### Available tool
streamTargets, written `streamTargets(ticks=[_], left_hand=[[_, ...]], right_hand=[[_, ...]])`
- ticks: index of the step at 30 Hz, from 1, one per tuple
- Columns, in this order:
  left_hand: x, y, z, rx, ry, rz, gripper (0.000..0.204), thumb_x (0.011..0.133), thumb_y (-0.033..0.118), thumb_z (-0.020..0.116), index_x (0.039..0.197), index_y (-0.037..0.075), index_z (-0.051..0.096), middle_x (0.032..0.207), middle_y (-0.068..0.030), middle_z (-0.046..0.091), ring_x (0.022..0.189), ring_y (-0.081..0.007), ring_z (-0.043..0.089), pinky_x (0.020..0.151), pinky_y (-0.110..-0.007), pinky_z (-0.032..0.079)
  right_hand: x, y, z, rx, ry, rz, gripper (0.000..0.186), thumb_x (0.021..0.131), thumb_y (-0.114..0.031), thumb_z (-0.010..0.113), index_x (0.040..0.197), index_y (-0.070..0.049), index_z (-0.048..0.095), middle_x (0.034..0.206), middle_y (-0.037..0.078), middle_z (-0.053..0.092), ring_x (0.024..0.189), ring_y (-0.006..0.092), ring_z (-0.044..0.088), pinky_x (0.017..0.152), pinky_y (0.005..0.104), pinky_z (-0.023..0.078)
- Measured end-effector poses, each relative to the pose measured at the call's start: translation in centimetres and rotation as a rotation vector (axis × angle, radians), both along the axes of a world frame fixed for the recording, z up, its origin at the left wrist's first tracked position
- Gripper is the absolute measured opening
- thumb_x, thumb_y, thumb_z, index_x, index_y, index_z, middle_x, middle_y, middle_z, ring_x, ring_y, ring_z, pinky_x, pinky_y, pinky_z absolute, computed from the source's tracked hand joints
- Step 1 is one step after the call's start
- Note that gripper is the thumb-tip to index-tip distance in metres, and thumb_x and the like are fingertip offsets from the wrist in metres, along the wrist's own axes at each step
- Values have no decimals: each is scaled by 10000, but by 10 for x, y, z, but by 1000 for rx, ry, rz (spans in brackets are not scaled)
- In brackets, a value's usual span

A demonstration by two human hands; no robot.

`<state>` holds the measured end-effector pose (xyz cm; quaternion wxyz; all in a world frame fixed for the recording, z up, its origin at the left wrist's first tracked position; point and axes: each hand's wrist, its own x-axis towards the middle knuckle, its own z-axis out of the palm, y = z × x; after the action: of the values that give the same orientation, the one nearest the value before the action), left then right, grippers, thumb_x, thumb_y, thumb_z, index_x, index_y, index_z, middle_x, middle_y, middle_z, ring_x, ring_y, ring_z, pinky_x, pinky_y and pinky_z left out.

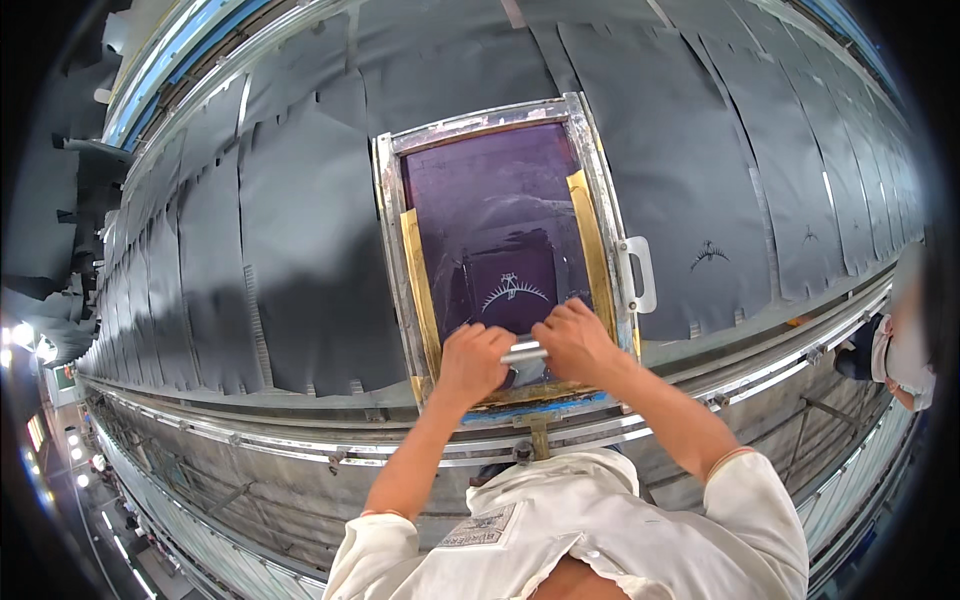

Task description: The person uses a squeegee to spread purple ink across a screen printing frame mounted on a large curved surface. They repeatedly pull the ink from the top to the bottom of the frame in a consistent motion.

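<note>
Overall, dark sheets (650, 180) extend to both sides of my grip and beyond it. The frame (485, 121) surrounds the grip; a knock against its rails could, I judge, throw it out of line. Its purple mesh (490, 190), ahead, might tear under excess force. My left hand (475, 365) and right hand (577, 343) are closed around a metal bar (524, 352), at the frame's near end; uneven pressure could leave the pale motif (513, 290), just ahead, patchy.

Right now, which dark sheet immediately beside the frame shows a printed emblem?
The sheet immediately right of the frame, beside its white handle; the left sheet shows none.
</note>
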<state>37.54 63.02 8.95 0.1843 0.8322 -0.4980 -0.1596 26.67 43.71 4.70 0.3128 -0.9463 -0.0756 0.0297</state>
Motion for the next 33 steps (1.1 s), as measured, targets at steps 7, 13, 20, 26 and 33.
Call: streamTargets(ticks=[7, 13, 20, 26, 33], left_hand=[[119, -72, -8, 78, -63, 36, 110, 792, 238, 761, 843, 141, 760, 833, -112, 731, 840, -362, 694, 747, -486, 536], [77, -51, -16, 30, -130, 24, 56, 780, 148, 678, 734, 125, 699, 753, -107, 695, 744, -341, 676, 691, -472, 531], [-6, 8, -6, -11, 27, -8, 214, 679, 121, 774, 891, 142, 746, 853, -41, 724, 765, -262, 661, 709, -399, 502], [93, -49, -9, 19, -117, 18, 139, 748, 196, 771, 868, 128, 779, 878, -81, 742, 815, -320, 657, 757, -440, 519], [31, -21, -23, -177, -139, 66, 235, 736, 49, 691, 945, 110, 776, 1032, -57, 768, 851, -304, 650, 766, -434, 508]], right_hand=[[130, -70, 4, -115, 181, 14, 154, 802, -193, 745, 917, -96, 717, 855, 171, 737, 867, 337, 729, 822, 460, 535], [92, -47, -14, -121, 51, 24, 135, 747, -130, 753, 816, -63, 659, 819, 158, 707, 843, 360, 695, 793, 474, 526], [-7, -18, 29, 348, 165, -66, 535, 749, -392, 888, 1121, -47, 718, 962, 160, 721, 984, 364, 674, 901, 461, 506], [11, -105, -29, 61, -109, -1026, 313, 927, -304, 754, 1134, -84, 670, 965, 205, 721, 913, 409, 672, 829, 509, 509], [5, -118, -52, 425, -1, -1107, 229, 952, -281, 728, 1021, -68, 682, 732, 174, 666, 658, 290, 641, 650, 432, 488]])
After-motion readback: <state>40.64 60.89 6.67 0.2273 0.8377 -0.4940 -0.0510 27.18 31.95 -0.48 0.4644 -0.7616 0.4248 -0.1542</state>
